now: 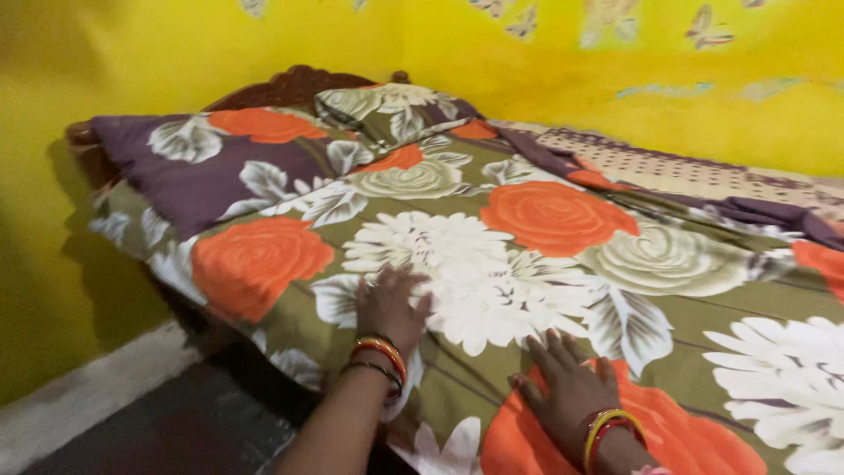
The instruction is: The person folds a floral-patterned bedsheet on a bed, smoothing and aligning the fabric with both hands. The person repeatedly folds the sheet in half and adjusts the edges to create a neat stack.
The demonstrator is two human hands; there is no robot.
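Your left hand [389, 306] and right hand [570, 387] lie flat, fingers spread, gripping nothing, pressing the flowered bedsheet [527, 255] smooth over the bed's near edge; two pillows [220, 163] rest at its head.

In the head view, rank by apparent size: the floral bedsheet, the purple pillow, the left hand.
1. Bedsheet, largest by far.
2. Purple pillow.
3. Left hand, smallest, though nearest the camera, so it looks larger than it is.
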